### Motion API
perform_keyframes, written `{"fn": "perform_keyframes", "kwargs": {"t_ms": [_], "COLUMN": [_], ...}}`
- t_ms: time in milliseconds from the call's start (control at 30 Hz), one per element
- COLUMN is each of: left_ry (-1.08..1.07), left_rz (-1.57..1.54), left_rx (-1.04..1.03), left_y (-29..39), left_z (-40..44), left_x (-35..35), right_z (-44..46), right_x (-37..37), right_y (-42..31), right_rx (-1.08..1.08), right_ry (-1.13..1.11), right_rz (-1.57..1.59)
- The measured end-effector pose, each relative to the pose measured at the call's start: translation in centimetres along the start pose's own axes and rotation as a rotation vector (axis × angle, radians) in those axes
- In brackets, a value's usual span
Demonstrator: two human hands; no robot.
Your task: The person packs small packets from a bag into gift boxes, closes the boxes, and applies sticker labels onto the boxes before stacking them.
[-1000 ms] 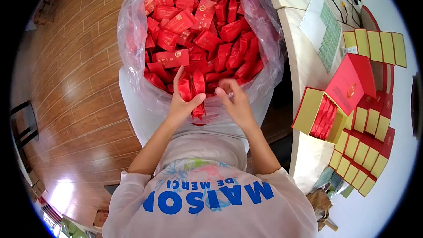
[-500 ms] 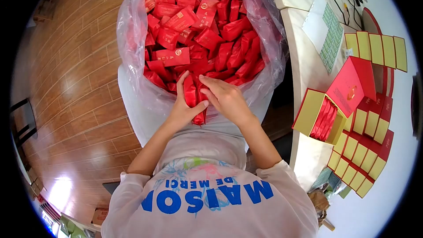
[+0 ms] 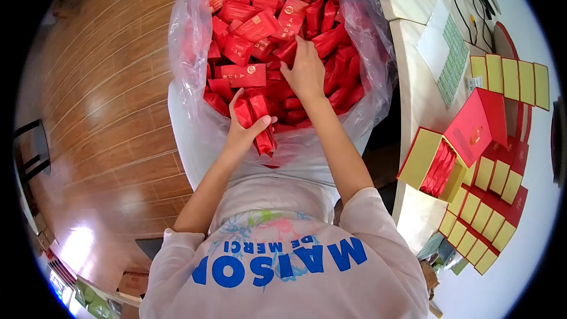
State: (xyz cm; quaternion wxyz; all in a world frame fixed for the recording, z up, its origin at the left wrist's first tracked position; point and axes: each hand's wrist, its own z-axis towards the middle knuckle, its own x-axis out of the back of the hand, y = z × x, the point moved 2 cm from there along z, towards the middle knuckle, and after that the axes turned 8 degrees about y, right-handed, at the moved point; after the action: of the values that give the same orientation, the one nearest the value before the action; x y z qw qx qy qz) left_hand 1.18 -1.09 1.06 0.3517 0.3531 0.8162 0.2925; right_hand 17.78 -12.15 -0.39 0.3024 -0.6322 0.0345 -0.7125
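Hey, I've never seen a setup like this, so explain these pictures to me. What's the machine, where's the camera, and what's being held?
There's no machine here, just a person's two bare hands. A camera worn on their head looks down, which is why their shirt fills the bottom.

The left hand holds a few red packets. The right hand reaches into a clear plastic bag full of similar packets; its fingers are at one, but I can't tell whether they grip it.

To the person's right, a pale table bears an open box with red packets inside and a sheet of green labels. Stacked red-and-gold boxes stand beside the open one.
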Motion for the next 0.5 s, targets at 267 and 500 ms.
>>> {"fn": "perform_keyframes", "kwargs": {"t_ms": [267, 500], "left_ry": [-0.125, -0.255], "left_rz": [-0.307, -0.092], "left_rx": [0.431, 0.256], "left_y": [0.4, 1.6], "left_z": [1.3, 0.6], "left_x": [1.0, -4.1], "right_z": [-8.2, -13.0], "right_x": [6.7, 12.5], "right_y": [-2.1, -3.2], "right_rx": [0.316, 0.184], "right_ry": [0.048, -0.188], "right_rz": [0.485, 0.550]}}
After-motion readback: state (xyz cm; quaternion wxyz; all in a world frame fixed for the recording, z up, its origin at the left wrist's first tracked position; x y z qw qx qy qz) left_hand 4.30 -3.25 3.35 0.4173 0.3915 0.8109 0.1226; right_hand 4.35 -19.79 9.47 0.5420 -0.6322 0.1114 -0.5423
